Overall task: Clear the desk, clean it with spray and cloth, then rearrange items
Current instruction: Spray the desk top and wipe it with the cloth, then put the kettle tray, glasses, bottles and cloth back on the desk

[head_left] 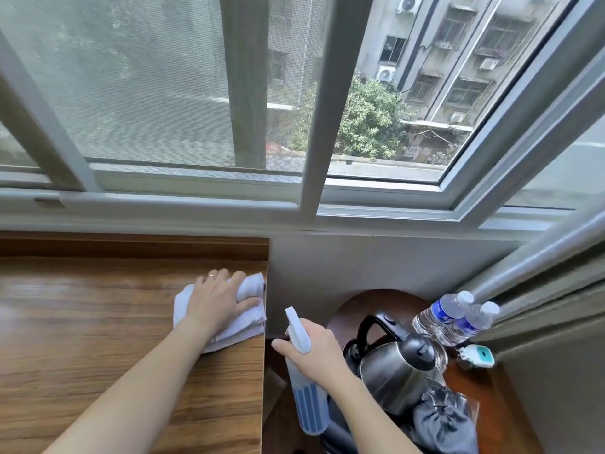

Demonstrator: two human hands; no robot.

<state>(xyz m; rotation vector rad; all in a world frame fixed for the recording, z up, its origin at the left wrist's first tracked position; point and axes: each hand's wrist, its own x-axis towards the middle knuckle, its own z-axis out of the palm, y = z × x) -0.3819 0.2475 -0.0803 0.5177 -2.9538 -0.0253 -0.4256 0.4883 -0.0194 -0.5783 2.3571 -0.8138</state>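
Head view, nearest first: the right hand [316, 350] is curled round the neck of a spray bottle [306, 381], fingers closed on it, held in the air just off the right edge of the desk [98, 339], nozzle pointing away from the person. Beyond and left of it, the left hand [217, 301] lies on a folded white cloth [229, 312], its fingers bent over the bunched far part and gripping it; the cloth sits on the wooden desk at its far right corner. To the right, a round side table [471, 381] carries a steel kettle [397, 368], a dark bundled bag [442, 421], two water bottles [453, 317] side by side and a small white plug [476, 355]. Farthest off stands the window [229, 93].
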